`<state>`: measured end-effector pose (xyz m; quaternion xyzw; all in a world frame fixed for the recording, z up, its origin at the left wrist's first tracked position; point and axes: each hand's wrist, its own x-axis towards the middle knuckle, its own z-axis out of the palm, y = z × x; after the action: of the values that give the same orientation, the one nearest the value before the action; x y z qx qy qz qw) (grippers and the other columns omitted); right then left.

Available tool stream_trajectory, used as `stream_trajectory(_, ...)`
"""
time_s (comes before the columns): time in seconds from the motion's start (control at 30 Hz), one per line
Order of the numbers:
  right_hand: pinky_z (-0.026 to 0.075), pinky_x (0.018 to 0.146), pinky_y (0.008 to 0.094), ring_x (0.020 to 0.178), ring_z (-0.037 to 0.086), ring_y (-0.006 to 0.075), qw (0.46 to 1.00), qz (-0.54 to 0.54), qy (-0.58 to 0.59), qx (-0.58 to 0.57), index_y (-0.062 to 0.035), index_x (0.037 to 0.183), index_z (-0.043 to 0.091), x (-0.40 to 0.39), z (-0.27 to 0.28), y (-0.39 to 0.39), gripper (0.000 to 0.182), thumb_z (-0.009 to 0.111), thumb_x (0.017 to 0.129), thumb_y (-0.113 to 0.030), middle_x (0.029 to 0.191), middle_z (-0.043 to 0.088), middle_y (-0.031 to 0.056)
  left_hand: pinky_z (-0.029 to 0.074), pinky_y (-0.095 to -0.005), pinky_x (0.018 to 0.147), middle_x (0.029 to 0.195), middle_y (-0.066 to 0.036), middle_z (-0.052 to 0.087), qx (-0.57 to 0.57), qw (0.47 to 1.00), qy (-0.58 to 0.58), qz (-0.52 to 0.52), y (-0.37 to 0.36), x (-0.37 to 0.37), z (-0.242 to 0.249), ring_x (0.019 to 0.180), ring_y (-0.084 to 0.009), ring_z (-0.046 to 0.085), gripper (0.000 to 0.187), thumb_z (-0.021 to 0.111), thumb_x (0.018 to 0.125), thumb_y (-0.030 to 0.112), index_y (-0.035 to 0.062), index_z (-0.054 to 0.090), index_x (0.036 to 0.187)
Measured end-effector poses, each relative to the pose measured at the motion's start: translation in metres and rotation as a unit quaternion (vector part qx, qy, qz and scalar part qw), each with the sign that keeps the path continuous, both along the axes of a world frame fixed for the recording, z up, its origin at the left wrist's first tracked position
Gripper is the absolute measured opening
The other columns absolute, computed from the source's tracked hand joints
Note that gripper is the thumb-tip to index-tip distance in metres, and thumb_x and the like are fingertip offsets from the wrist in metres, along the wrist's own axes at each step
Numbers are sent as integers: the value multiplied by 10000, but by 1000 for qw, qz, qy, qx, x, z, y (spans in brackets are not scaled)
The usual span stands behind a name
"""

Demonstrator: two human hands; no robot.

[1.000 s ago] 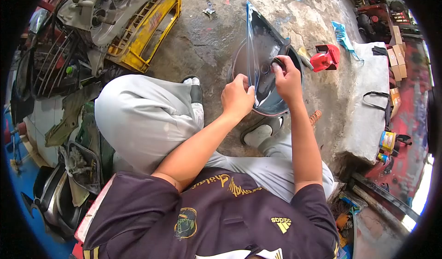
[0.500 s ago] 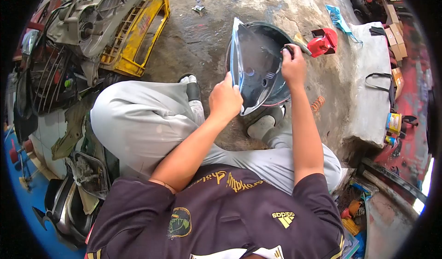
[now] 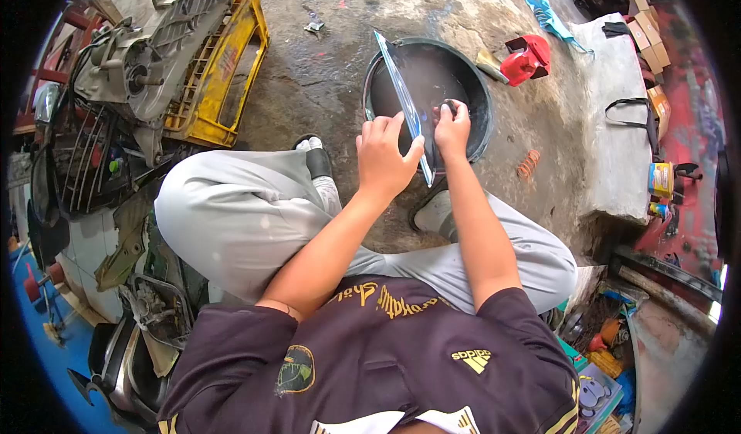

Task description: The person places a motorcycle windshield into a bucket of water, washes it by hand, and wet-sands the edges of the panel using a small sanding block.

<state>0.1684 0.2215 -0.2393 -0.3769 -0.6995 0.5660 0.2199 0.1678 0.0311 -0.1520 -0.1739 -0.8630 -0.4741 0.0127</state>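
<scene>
Gripped by my left hand [image 3: 386, 154] is a thin panel with a blue and white edge [image 3: 404, 93], its fingers on the left face and the thumb over the edge. The panel stands tilted, almost edge-on to me, over a round black basin [image 3: 485, 94] of murky water. Just to the panel's right, my right hand [image 3: 452, 134] is closed with a small dark piece [image 3: 446, 106] between thumb and fingers. I cannot make out what that piece is. The panel's right face is mostly out of sight.
Beyond the basin lies a red part [image 3: 527, 59] on the concrete floor, with an orange coil spring [image 3: 529, 164] nearer. A yellow crate [image 3: 220, 86] and an engine casing [image 3: 135, 79] stand at left. At right is a pale concrete block [image 3: 614, 117] with a blue cloth [image 3: 552, 21] beside it.
The panel has turned from showing its dark face to nearly edge-on. My right hand has come left and lower, from the basin's right rim to beside the panel. My left hand has shifted slightly right.
</scene>
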Motion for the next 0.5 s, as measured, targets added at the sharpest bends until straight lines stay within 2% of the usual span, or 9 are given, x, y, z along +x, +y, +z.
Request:
stream_trajectory(0.07, 562, 735, 302, 787, 696, 155, 999, -19, 48, -5, 3, 1154, 571, 1, -14, -3, 151, 563, 1018, -61, 913, 709, 95, 440, -477, 951, 1140, -113, 632, -17, 1000, -6, -5, 3, -1, 0, 1120, -313, 567, 591, 785, 823, 366, 20, 654, 1283)
stream_trajectory(0.13, 564, 738, 301, 782, 695, 155, 999, -30, 30, -30, 6, 1155, 567, 0, -11, -6, 153, 561, 1014, -52, 913, 697, 91, 417, -511, 977, 1222, -110, 607, -34, 999, -13, -7, 4, -5, 6, 1178, -320, 537, 663, 802, 811, 428, 51, 632, 1329)
stream_trajectory(0.2, 569, 721, 300, 768, 691, 158, 997, -41, 12, -57, 6, 1155, 565, -2, -14, -6, 156, 556, 1005, -37, 911, 682, 87, 363, -588, 1036, 1400, -144, 525, -107, 992, -58, 5, 2, -13, 12, 1323, -378, 450, 961, 850, 722, 572, 105, 497, 1484)
stream_trajectory(0.23, 569, 721, 300, 768, 691, 158, 997, -36, 15, -59, 6, 1155, 565, -4, -16, -3, 156, 556, 1005, -37, 911, 682, 87, 363, -588, 1036, 1400, -144, 525, -109, 992, -55, 10, 2, -22, 10, 1323, -378, 450, 961, 850, 722, 572, 105, 497, 1484)
stream_trajectory(0.3, 568, 688, 301, 756, 688, 158, 997, -16, 9, -69, 1, 1153, 567, -5, -20, 0, 153, 557, 1007, -43, 909, 688, 98, 294, -633, 1095, 1554, -173, 403, -93, 995, 26, -32, 5, -48, 4, 1443, -409, 337, 1214, 866, 621, 687, 149, 354, 1582)
stream_trajectory(0.33, 567, 662, 301, 752, 685, 158, 997, -3, 21, -68, -3, 1152, 569, -7, -22, 2, 152, 561, 1005, -42, 921, 687, 105, 249, -644, 1127, 1634, -183, 316, -101, 992, 37, -65, 8, -65, 4, 1511, -407, 255, 1279, 867, 582, 719, 152, 337, 1598)
stream_trajectory(0.37, 567, 657, 296, 752, 687, 158, 999, 20, -9, -25, 4, 1172, 565, -7, -20, 3, 169, 559, 1010, -43, 915, 679, 99, 240, -679, 1123, 1684, -133, 263, -156, 982, 54, -96, 11, -84, 2, 1558, -367, 184, 1322, 844, 568, 756, 148, 311, 1615)
stream_trajectory(0.47, 572, 720, 317, 801, 702, 170, 999, 23, -39, -18, 4, 1186, 599, -11, -24, 7, 208, 590, 988, -58, 934, 713, 111, 168, -748, 1154, 1710, -76, 245, -276, 935, 31, -221, 15, -139, 4, 1588, -357, 126, 1309, 738, 585, 882, 161, 357, 1609)
stream_trajectory(0.5, 565, 760, 322, 833, 707, 171, 996, 49, -53, 43, -1, 1182, 627, -10, -41, 16, 223, 612, 971, -72, 954, 730, 112, 148, -765, 1159, 1710, -66, 251, -311, 912, 39, -265, 13, -153, 8, 1591, -360, 115, 1306, 696, 588, 922, 164, 378, 1603)
